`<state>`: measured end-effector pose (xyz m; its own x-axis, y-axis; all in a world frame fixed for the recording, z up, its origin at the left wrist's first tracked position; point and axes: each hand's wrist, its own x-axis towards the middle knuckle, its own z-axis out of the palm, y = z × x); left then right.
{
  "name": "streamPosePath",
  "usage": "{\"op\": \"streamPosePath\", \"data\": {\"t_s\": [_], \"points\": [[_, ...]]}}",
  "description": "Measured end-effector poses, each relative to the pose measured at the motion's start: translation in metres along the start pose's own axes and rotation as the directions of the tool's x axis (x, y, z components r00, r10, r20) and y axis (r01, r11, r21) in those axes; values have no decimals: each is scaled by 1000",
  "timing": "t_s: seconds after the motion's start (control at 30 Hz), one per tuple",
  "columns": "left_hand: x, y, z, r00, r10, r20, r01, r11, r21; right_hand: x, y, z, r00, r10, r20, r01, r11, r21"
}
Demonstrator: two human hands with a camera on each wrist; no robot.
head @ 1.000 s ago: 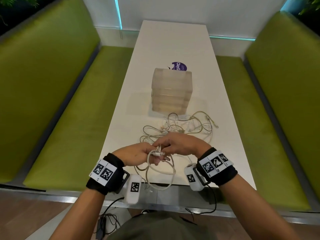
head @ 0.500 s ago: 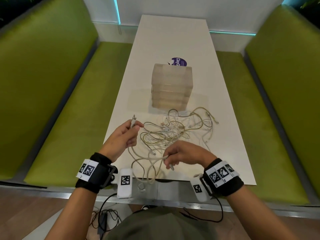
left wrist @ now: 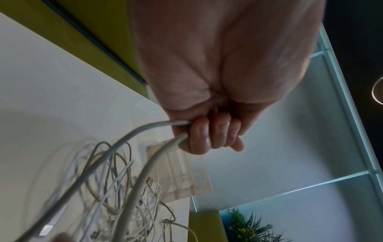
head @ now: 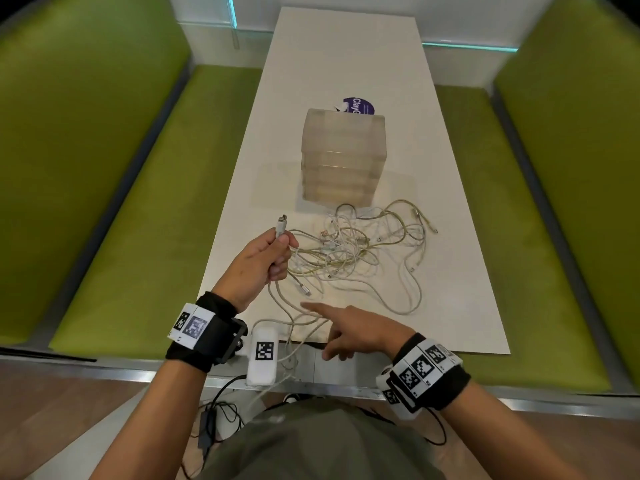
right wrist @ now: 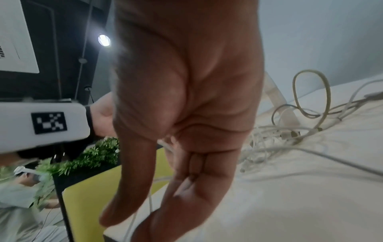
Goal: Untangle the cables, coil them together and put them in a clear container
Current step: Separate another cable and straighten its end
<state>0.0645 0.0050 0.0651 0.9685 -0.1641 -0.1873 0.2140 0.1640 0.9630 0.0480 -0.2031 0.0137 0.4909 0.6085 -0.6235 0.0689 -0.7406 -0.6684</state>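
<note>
Cables (head: 360, 258) lay tangled at centre frame on the bench (head: 346, 64), untangling in hand. Lower right, the right hand (head: 353, 329) was released, forefinger extended over a loop. Centre left, the left hand (head: 266, 261) clenched two cable ends. Next move, in my judgement: draw that cable free. Beyond stood one clear container (head: 343, 157); cable count indeterminate.

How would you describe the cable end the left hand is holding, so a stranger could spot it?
On the white table, find the tangled cables before the clear container. At their left edge, the left hand grips two connectors, the only ones raised upright.
</note>
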Motion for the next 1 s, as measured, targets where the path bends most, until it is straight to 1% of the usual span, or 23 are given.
{"op": "streamPosePath", "data": {"t_s": [0.07,0.13,0.17,0.27,0.33,0.4,0.47,0.5,0.53,0.57,0.63,0.7,0.77,0.9,0.93,1.0], "points": [[-1,0,-2,1000,-4,-12,4,1000,-25,-5,2,-11,998,-9,-55,5,997,-77],[-1,1,-3,1000,-9,-21,8,999,-52,-7,3,-24,990,-28,-139,-1,978,-208],[-1,1,-3,1000,-9,-23,8,998,-62,-6,4,-28,986,-18,-164,-20,973,-231],[0,1,0,1000,2,-8,-3,997,-83,8,5,-24,981,5,-192,-37,986,-165],[0,1,2,1000,9,0,-9,996,-90,20,3,-17,979,-37,-202,8,990,-142],[0,2,3,1000,9,-6,-10,996,-90,24,-1,-10,989,-83,-119,64,986,-154],[-1,2,2,1000,10,-12,-11,996,-85,23,-1,-6,997,-73,1,72,983,-172],[-2,2,1,1000,10,-15,-11,996,-84,22,0,-5,997,-60,46,68,980,-185],[-3,2,0,1000,9,-20,-11,996,-86,22,1,-5,997,-50,63,61,979,-193],[-3,1,-1,1000,9,-28,-11,996,-90,23,3,-6,998,-45,44,52,979,-195],[-4,0,-3,999,5,-52,-10,995,-98,25,6,-12,996,-34,-80,21,987,-159],[-4,-1,-4,998,6,-69,-13,995,-99,28,9,-19,980,-3,-198,-10,998,-63],[-5,-2,-5,997,3,-75,-9,996,-90,32,8,-25,964,10,-266,-17,1000,-22],[-6,-6,-4,997,-1,-81,-6,996,-86,46,-4,-21,947,-53,-318,26,996,-88],[-7,-7,-4,997,3,-79,-10,996,-86,51,-8,-17,937,-50,-346,12,994,-111],[-7,-9,-6,997,14,-78,-20,997,-79,61,-13,-11,900,-26,-435,-47,986,-157]]}}
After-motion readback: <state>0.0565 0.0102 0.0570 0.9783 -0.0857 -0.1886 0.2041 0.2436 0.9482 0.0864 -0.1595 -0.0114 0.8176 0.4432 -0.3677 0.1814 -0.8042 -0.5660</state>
